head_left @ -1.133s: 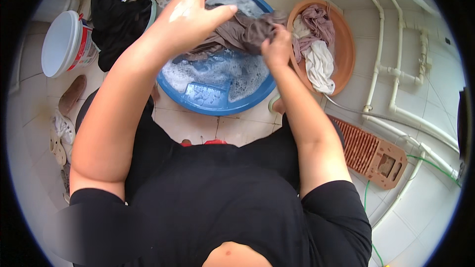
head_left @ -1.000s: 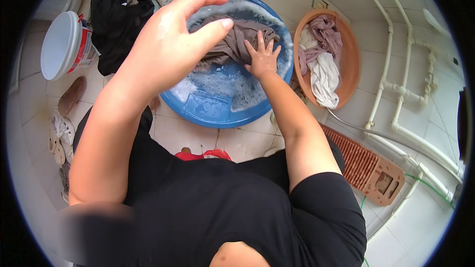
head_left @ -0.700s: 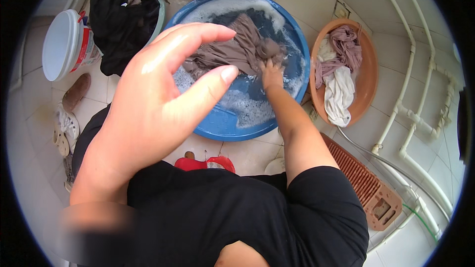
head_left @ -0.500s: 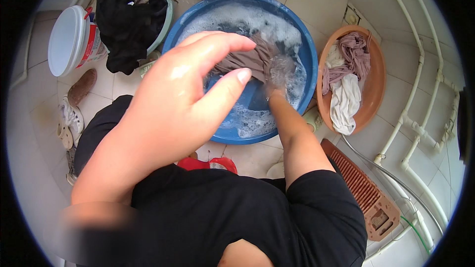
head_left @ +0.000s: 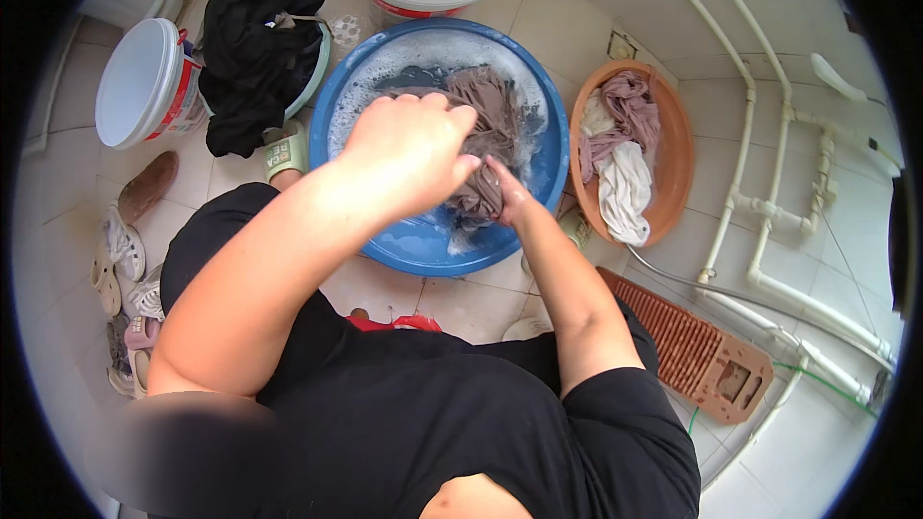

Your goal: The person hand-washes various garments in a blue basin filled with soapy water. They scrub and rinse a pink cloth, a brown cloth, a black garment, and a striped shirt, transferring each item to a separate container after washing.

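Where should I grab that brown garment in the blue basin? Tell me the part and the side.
Grip the brown garment at its bunched lower end, where the left hand and right hand meet. Come from above, on the near side: it is gathered thick there, while the far end lies spread in suds in the blue basin.

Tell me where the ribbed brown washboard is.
The ribbed brown washboard lies flat on the tiled floor at the person's lower right, below the orange basin and beside the white wall pipes.

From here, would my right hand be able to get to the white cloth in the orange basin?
Probably yes. The right hand grips the wet brown garment in the blue basin, and the orange basin with the white cloth sits just beside it, with nothing between.
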Demonstrator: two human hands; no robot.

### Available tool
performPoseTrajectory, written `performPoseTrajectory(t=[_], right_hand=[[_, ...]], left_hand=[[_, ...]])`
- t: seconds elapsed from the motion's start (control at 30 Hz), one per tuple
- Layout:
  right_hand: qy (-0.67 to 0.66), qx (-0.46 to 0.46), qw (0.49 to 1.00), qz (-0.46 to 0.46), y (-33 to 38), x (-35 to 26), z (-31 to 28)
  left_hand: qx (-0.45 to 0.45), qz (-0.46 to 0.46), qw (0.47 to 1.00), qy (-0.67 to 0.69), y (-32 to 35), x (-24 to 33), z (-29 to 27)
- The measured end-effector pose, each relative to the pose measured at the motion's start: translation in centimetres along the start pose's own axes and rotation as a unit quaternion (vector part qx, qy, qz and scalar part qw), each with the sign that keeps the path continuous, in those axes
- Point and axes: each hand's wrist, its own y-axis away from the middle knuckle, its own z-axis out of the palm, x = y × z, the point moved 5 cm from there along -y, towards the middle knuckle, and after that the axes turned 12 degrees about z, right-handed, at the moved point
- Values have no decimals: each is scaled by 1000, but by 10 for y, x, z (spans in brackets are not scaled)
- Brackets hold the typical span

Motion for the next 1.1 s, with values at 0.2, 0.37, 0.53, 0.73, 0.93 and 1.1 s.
performPoseTrajectory(t=[0.2, 0.37, 0.53, 0.73, 0.93, 1.1], right_hand=[[157, 82, 953, -244, 161, -9, 99], [223, 7, 894, -389, 262, 3, 159], [303, -49, 832, -461, 315, 27, 212], [330, -10, 826, -457, 322, 38, 187], [17, 122, 957, -261, 190, 53, 65], [-262, -437, 831, -223, 126, 72, 142]], left_hand=[[-62, -64, 995, -46, 12, -43, 36], [-63, -99, 993, -1, 13, -48, 53], [206, 35, 959, 191, 4, -31, 45], [164, -68, 698, 694, -4, -23, 44], [201, 35, 571, 795, 15, 12, 8], [132, 26, 449, 883, 40, 43, 16]])
